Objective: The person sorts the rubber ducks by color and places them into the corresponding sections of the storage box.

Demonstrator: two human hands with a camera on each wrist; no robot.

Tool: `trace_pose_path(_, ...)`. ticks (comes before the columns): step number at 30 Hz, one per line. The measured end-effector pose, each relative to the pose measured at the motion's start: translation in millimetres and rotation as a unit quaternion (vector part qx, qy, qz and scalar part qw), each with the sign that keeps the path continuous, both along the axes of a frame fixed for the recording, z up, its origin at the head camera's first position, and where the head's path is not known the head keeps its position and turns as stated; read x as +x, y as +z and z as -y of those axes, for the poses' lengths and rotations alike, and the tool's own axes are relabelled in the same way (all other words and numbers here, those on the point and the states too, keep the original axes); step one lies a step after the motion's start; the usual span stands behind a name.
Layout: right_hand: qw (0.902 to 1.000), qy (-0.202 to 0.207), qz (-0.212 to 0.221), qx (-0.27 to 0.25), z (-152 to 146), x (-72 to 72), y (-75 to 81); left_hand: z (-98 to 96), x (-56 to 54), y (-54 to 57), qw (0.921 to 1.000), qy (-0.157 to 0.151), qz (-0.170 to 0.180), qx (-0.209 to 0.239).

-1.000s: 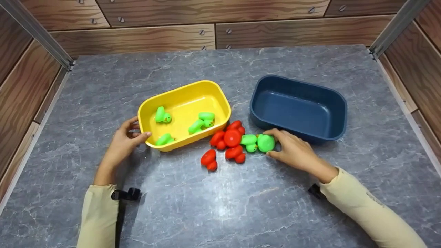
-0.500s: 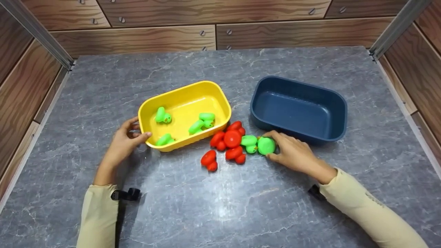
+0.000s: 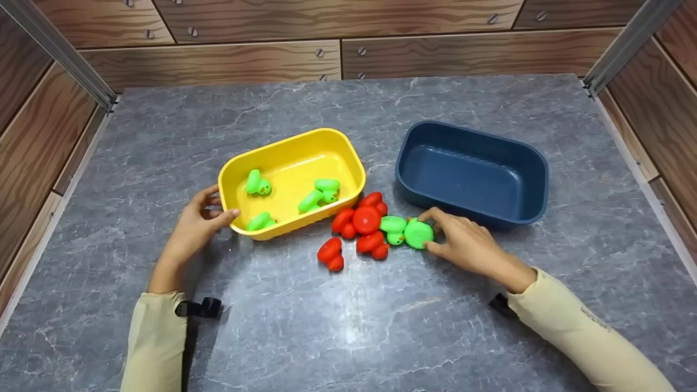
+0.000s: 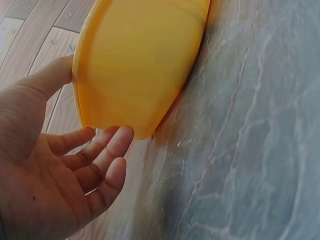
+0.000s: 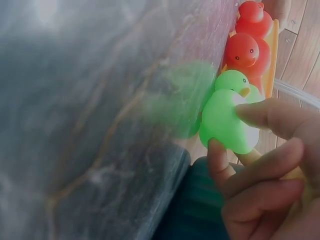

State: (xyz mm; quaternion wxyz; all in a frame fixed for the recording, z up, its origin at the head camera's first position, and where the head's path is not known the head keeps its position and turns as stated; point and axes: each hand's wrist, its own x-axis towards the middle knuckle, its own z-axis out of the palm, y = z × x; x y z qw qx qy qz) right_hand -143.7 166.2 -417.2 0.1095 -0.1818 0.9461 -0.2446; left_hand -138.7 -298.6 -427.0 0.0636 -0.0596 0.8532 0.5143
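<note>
My left hand [image 3: 190,228] grips the left end of the yellow bin [image 3: 291,136], thumb over the rim. In the left wrist view its fingers [image 4: 105,155] lie against the bin's outer wall. My right hand [image 3: 465,239] pinches a green rubber duck [image 3: 419,234] between thumb and fingers, low at the table. Another green duck [image 3: 393,226] lies against it on the left. Several red rubber ducks [image 3: 367,219] cluster beside these. In the right wrist view, the fingertips [image 5: 250,114] press on the green duck's body [image 5: 225,120].
Several green ducks [image 3: 258,182] lie inside the yellow bin. A dark blue bin [image 3: 471,204] stands to the right, just behind my right hand, with nothing in it. One red duck [image 3: 330,253] lies nearer to me. Wood-patterned panels [image 3: 212,62] border the grey marbled table [image 3: 305,337].
My right fingers have shifted slightly toward me, and the pinched green duck has turned a little and moved the same way. The green duck beside it has shifted slightly too. My left hand stays still.
</note>
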Motion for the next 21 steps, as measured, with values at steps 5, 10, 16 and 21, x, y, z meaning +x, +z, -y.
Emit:
trace_pose_path(5,0.9996,-0.005,0.012,-0.024,-4,0.1,4.4,0.6,0.6,-1.0,1.0000,0.002,0.002,0.006)
trace_pose_path(10,0.9952,0.000,0.030,-0.093,-10,1.5,12.3,2.1,1.0,-0.8,0.9999,0.007,0.008,0.005)
trace_pose_path(16,0.9731,0.002,0.086,-0.214,-16,4.1,24.8,1.0,-0.6,0.0,0.9999,0.007,0.005,0.009)
trace_pose_path(21,0.9470,-0.006,0.123,-0.297,-15,6.7,38.5,1.4,-1.1,-2.0,1.0000,0.005,0.004,0.003)
